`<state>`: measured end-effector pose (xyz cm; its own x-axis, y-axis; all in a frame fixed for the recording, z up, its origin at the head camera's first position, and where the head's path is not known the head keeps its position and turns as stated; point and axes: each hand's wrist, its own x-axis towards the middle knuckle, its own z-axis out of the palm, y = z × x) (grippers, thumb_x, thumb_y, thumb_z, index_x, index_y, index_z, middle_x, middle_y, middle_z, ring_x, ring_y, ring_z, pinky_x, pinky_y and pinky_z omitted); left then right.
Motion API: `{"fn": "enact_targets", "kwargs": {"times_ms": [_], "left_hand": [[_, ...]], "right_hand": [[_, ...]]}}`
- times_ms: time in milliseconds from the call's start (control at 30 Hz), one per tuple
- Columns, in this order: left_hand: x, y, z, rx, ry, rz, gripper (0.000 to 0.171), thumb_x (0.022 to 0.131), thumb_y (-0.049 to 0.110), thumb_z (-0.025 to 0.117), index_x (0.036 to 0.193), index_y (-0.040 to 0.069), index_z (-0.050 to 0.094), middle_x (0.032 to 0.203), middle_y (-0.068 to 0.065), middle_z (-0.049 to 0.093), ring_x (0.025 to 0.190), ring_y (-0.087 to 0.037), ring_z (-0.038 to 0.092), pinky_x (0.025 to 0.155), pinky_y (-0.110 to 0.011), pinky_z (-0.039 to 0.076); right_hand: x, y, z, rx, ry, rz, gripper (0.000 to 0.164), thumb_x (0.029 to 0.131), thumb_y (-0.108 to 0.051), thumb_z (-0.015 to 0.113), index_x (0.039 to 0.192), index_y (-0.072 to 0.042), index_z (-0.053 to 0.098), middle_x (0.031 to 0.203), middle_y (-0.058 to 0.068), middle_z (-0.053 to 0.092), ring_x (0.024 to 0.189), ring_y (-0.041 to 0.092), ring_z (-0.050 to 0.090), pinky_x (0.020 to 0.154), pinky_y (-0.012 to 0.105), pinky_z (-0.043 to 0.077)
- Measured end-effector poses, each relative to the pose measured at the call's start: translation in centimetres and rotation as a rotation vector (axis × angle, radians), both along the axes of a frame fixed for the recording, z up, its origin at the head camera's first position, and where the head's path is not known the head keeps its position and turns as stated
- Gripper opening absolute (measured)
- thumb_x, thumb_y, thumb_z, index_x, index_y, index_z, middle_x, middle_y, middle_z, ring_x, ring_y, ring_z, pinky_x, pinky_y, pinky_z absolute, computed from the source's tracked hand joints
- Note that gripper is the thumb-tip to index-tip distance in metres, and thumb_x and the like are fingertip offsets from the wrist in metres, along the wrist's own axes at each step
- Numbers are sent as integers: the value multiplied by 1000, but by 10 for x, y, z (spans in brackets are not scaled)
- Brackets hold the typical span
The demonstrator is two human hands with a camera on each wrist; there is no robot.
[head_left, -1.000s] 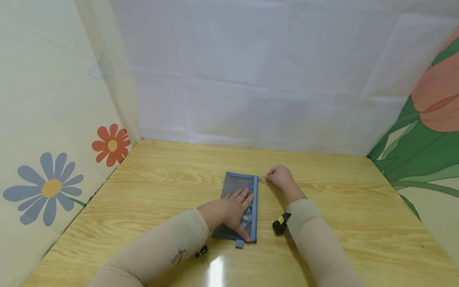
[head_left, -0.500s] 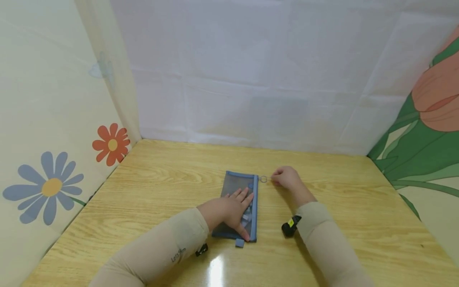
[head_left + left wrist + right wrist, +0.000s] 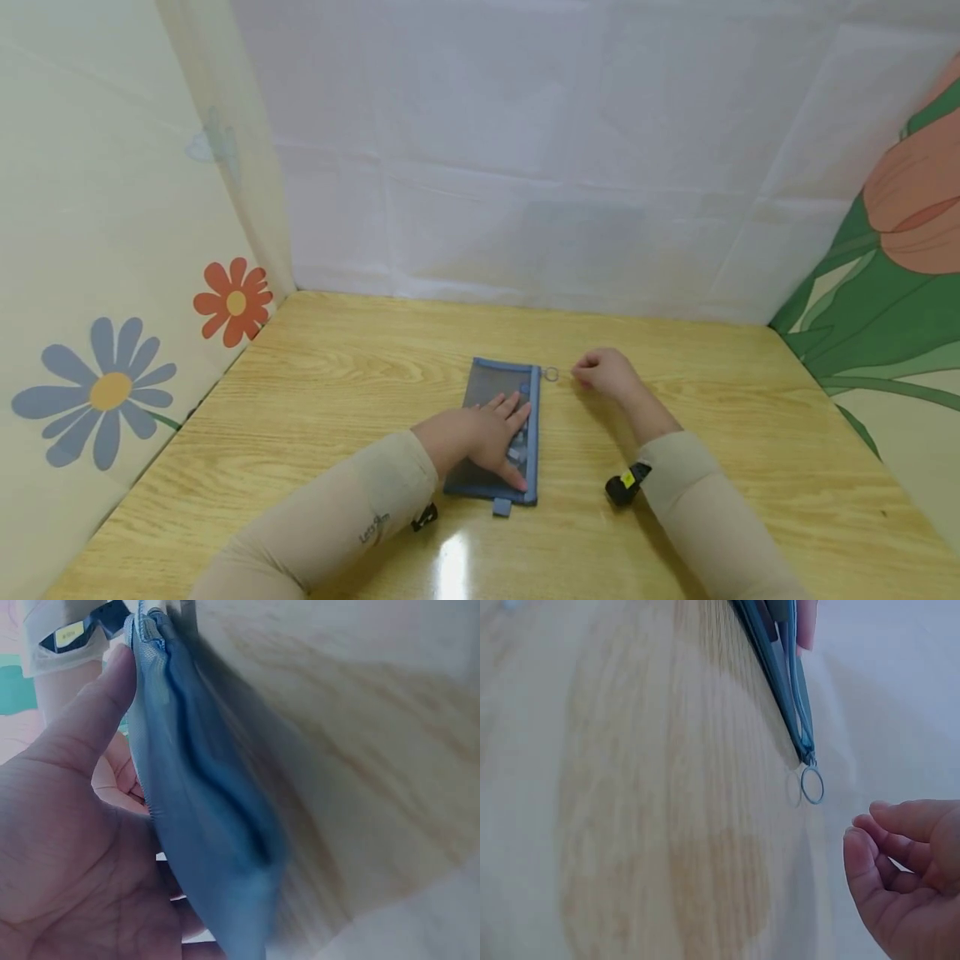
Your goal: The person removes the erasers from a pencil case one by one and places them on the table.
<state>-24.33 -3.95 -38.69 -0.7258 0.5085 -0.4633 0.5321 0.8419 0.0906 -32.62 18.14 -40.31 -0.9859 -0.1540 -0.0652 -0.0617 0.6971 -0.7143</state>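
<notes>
Your right hand (image 3: 609,375) has let go of the metal ring (image 3: 823,787): a second ago its fingertips were on it, and now the hand sits just beside it, loosely curled and holding nothing, having drawn a little further off. The ring lies apart from your fingers, hanging off the far end of the blue zip edge (image 3: 533,433). Your left hand (image 3: 483,437) has hardly shifted; it lies spread flat on the blue mesh pouch (image 3: 491,382), pressing rather than gripping, though its thumb has slid slightly up from the near corner. The pouch hasn't moved: it lies flat mid-table (image 3: 360,367), zip edge toward your right arm, small pale pieces (image 3: 516,455) showing through the mesh. For the work in hand, I'd judge the pull at the ring finished or paused, with only your left hand steadying the pouch. (The right wrist view suggests the zip edges are parted, but I can't tell how far.)
</notes>
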Motion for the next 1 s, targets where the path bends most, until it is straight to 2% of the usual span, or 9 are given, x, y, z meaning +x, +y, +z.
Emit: {"fn": "enact_targets", "kwargs": {"times_ms": [300,533,700,867,1000], "left_hand": [[0,6,3,21,17,33,107,69,75,50,148,15,9,153,-12,4,138,-32,9,107,-46,20],[2,13,7,1,17,89,103,71,74,48,148,17,10,153,-12,5,138,-30,10,107,-45,22],[3,19,5,-29,52,108,103,72,75,45,148,16,12,152,-13,8,138,-30,12,105,-45,25],[4,23,2,-14,79,130,100,71,77,44,148,18,16,152,-13,11,136,-31,16,103,-47,28],[4,25,3,1,78,160,95,72,74,46,147,23,18,152,-13,14,136,-32,18,101,-48,31]], "right_hand": [[9,-4,4,-119,-7,42,16,85,-7,59,90,8,64,77,9,63,69,13,61,68,29,52],[14,-3,6,-109,3,47,18,86,-9,60,93,7,65,82,12,64,71,14,61,69,29,51],[18,-1,12,-108,0,41,20,86,-10,60,95,7,65,84,10,64,75,18,62,72,32,52],[23,3,17,-114,-18,58,22,88,-13,59,99,6,64,90,11,63,79,18,61,76,35,51],[28,6,19,-130,-37,66,23,89,-13,58,100,6,63,86,10,62,79,16,60,77,35,51]]}}
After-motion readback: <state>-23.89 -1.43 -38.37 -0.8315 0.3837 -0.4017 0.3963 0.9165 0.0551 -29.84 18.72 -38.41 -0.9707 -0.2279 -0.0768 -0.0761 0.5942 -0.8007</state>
